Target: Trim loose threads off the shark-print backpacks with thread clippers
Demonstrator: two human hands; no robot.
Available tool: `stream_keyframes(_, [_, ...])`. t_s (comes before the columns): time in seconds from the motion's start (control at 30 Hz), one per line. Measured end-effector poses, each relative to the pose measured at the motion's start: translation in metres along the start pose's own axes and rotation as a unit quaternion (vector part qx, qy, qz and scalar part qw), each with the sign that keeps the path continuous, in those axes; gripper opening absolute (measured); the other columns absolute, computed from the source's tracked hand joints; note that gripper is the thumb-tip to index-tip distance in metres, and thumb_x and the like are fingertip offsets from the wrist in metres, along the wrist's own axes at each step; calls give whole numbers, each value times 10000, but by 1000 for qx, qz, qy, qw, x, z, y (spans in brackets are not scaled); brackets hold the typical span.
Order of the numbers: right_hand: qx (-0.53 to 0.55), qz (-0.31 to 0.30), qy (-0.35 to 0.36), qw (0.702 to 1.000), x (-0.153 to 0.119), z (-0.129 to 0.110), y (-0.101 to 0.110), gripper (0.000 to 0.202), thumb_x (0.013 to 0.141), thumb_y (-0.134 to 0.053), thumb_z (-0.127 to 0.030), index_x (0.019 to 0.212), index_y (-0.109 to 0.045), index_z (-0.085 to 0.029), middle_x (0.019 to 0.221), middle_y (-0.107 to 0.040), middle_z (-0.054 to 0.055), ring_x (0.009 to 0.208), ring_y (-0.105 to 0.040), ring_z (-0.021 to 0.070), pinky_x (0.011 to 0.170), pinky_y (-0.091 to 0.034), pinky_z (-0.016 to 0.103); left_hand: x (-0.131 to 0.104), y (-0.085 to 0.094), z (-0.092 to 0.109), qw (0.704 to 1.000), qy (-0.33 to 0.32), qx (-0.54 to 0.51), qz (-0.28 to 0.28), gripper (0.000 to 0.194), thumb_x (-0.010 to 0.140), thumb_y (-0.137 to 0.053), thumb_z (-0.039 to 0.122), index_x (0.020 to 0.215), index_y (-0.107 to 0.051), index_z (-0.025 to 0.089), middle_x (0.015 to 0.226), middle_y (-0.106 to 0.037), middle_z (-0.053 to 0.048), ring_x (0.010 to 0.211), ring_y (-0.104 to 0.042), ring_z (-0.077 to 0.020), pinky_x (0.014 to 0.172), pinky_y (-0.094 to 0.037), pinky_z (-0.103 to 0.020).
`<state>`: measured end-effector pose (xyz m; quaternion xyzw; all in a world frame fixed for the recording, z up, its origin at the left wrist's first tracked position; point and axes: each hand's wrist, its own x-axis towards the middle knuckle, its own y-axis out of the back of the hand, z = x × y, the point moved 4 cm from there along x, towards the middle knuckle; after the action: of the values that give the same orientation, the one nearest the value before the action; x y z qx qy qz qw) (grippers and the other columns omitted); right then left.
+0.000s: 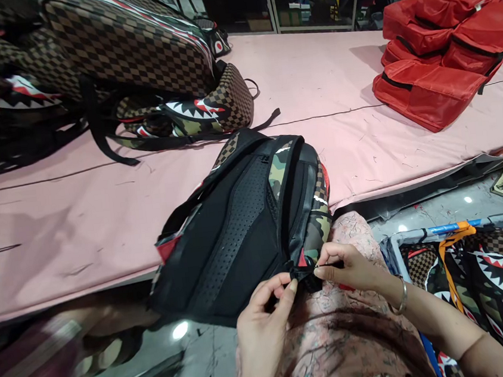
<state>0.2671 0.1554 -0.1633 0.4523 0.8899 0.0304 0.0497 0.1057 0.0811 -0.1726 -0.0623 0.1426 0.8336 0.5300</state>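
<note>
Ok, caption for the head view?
Left hand and right hand pinching a black strap on a backpack at the pink table.

"What are the fingers covering?"

"The left hand (267,316) and right hand (352,268) are hiding parts of the black strap (303,272), and its small fittings are looking too tiny to make out."

"And at the sides?"

"The view's left edge is cutting off the checkered bags (26,56); its right edge is cropping the red bags (439,88) and the bin (399,257)."

"Who's blurring at lower left?"

"A person (32,373), smearing too much for details."
</note>
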Motion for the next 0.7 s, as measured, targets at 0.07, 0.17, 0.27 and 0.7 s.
stream_keyframes(0.07, [14,-11,7,1000,1,-3,-2,274,796,-599,-367,722,-521,-115,663,-468,-8,589,-416,67,542,-317,182,0,0,0,1000,1,5,0,373,654,-674,437,836,-638,113,684,-459,-9,660,-404,-113,641,-317,-246])
stream_keyframes(0.17, [9,-12,18,1000,3,-7,-4,250,794,-593,-333,704,-515,-114,643,-458,-15,566,-405,58,525,-308,174,2,0,0,1000,3,8,0,373,646,-676,439,822,-640,113,676,-458,-7,646,-400,-110,631,-316,-246])
stream_keyframes(0.27, [3,-10,31,999,4,-10,-3,237,789,-595,-314,694,-508,-115,634,-448,-20,561,-393,54,522,-307,171,2,0,0,1000,1,4,1,370,647,-677,433,830,-640,112,679,-460,-7,644,-404,-108,635,-322,-245])
stream_keyframes(0.7, [3,-44,25,999,7,-6,-1,232,787,-607,-325,722,-509,-125,678,-487,-10,620,-453,66,567,-354,170,3,-1,3,1000,8,16,0,361,626,-692,427,824,-649,129,686,-463,-1,658,-416,-103,619,-329,-217])
